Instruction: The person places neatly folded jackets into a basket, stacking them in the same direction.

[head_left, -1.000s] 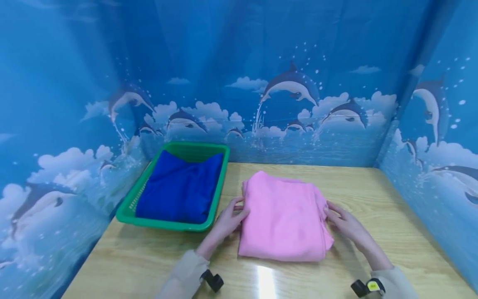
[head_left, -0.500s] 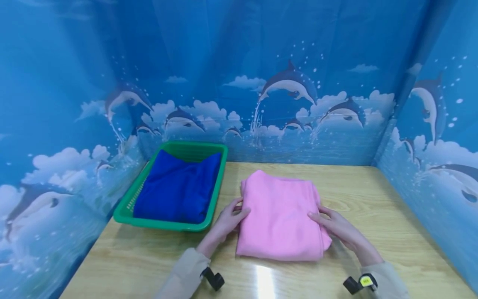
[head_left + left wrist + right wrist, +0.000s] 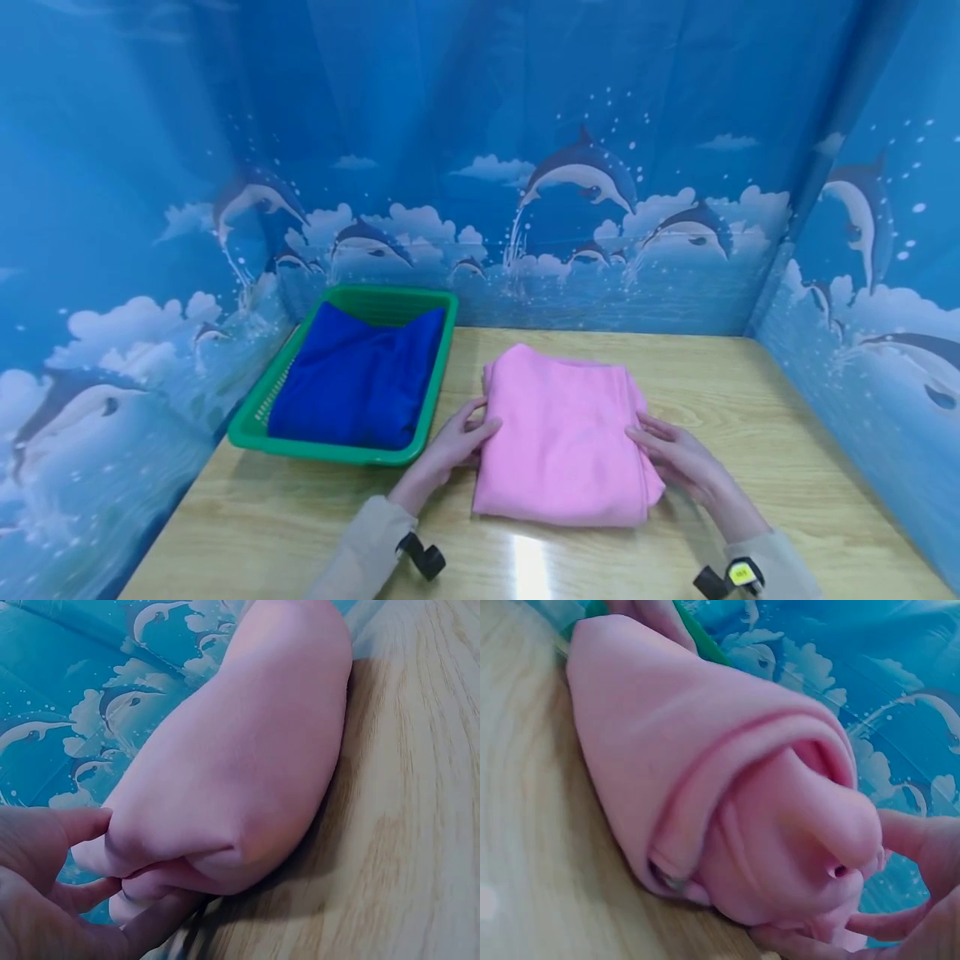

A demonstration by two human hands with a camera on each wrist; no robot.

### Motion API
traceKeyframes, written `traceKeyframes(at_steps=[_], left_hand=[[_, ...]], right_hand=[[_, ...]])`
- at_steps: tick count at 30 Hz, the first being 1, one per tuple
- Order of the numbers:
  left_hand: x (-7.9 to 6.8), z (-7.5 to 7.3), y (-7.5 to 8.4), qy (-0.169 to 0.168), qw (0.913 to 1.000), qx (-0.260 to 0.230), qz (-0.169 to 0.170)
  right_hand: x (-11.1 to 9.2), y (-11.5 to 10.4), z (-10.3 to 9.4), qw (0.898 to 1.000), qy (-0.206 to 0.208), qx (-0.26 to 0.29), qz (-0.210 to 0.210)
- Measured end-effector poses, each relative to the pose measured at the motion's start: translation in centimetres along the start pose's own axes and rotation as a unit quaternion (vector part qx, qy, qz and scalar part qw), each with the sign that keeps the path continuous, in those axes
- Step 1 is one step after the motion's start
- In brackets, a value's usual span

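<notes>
A folded pink garment [image 3: 562,442] lies in a thick, soft bundle on the wooden table. My left hand [image 3: 452,442] holds its left side, thumb on the upper face and fingers tucked at the lower layers. In the left wrist view the thumb and fingers [image 3: 90,892] pinch the folded edge. On the opposite side my right hand [image 3: 681,457] grips the edge, its thumb on the top layer. The right wrist view shows rolled layers, a small dark hole in the cloth [image 3: 780,825], and fingers [image 3: 802,943] reaching beneath.
A green plastic basket [image 3: 330,452] stands at the left, close to my left forearm, with a folded blue cloth [image 3: 360,383] inside. Blue dolphin-printed curtains [image 3: 420,125] enclose the table [image 3: 705,375] at the back and both sides.
My right hand has moved inward, bringing its thumb from the garment's loose right edge onto the top layer, and the right side looks neater. The left hand has stayed at its side.
</notes>
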State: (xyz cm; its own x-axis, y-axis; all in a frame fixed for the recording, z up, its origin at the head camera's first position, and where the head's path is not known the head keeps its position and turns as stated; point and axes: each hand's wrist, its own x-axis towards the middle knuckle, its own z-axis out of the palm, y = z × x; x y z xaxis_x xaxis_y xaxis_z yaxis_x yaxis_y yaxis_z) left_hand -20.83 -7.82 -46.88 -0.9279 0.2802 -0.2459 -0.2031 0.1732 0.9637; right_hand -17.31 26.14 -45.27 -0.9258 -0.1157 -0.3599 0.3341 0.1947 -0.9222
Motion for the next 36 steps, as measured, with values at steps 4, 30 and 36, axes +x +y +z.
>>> traceKeyframes(at_steps=[4,30,36], left_hand=[[0.0,0.1,0.0,0.004,0.9999,0.01,-0.004],[-1.0,0.3,3.5,0.011,0.9959,-0.088,0.017],[-1.4,0.1,4.8,0.007,0.9963,-0.083,0.022]], right_hand=[[-0.2,0.0,0.3,1.0,0.007,-0.003,0.001],[-2.0,-4.1,-0.9,0.989,-0.048,0.137,-0.026],[-2.7,-5.1,-0.7,0.99,-0.045,0.13,-0.016]])
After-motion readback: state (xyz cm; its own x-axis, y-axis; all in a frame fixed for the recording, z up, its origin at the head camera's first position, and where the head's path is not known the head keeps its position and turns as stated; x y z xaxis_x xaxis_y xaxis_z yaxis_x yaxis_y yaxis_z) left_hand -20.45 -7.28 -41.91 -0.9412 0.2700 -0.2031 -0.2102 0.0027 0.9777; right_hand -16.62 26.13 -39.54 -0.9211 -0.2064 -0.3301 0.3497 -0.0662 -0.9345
